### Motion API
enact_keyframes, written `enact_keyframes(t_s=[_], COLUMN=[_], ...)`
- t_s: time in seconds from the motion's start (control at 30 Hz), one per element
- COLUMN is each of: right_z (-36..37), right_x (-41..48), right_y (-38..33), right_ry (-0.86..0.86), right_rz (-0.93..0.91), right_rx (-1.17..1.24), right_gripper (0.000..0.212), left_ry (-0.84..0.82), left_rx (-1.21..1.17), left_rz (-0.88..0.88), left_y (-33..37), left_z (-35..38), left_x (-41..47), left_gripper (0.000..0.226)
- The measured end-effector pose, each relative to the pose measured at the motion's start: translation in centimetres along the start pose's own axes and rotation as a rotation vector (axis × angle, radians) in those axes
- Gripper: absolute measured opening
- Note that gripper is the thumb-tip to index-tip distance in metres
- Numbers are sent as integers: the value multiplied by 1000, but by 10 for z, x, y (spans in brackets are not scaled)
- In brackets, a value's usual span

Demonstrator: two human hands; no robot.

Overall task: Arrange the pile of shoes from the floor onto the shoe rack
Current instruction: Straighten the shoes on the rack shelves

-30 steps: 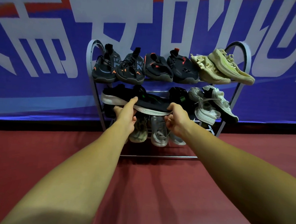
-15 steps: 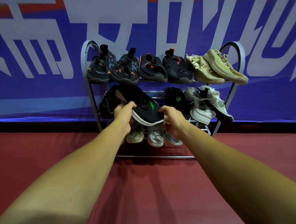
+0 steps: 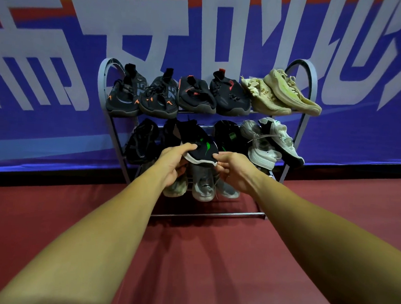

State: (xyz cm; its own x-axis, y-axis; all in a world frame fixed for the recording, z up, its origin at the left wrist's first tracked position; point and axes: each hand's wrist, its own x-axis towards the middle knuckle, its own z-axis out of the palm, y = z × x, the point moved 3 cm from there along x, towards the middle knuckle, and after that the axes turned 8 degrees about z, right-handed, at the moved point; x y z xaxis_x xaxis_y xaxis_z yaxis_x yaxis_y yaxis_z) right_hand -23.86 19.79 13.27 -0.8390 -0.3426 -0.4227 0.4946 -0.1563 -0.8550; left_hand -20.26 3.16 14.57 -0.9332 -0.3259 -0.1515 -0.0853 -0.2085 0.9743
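Note:
A black shoe (image 3: 199, 143) with green marks and a white sole sits toe-in on the middle shelf of the metal shoe rack (image 3: 300, 134). My left hand (image 3: 174, 163) grips its heel from the left, thumb on top. My right hand (image 3: 232, 169) pinches the heel's right side. Beside it on that shelf are a black shoe (image 3: 142, 140), a black shoe with a green mark (image 3: 228, 136) and a white pair (image 3: 269, 143). Grey shoes (image 3: 203, 186) fill the bottom shelf, partly hidden by my hands.
The top shelf holds several dark shoes (image 3: 160, 95) and a beige pair (image 3: 280, 94). The rack stands against a blue banner (image 3: 46, 83) with white lettering. Red floor (image 3: 188, 257) stretches in front of the rack.
The black shoe was turned from lying sideways across the shelf front to pointing toe-in on the middle shelf. Both hands shifted to its heel.

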Motion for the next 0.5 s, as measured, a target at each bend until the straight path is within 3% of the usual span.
enact_keyframes(t_s=[0.17,0.33,0.5], right_z=[-5,-4,-1], right_x=[-2,1,2], right_y=[-1,-2,2], right_ry=[82,103,98], right_rz=[-46,-101,-67], right_rx=[24,-49,-77], right_gripper=[15,31,29], left_ry=[-87,53,110], left_rx=[55,9,0], left_rz=[-81,-14,-33], left_y=[-3,-5,-13], left_z=[4,8,7], left_x=[-2,3,14], left_gripper=[13,17,18])
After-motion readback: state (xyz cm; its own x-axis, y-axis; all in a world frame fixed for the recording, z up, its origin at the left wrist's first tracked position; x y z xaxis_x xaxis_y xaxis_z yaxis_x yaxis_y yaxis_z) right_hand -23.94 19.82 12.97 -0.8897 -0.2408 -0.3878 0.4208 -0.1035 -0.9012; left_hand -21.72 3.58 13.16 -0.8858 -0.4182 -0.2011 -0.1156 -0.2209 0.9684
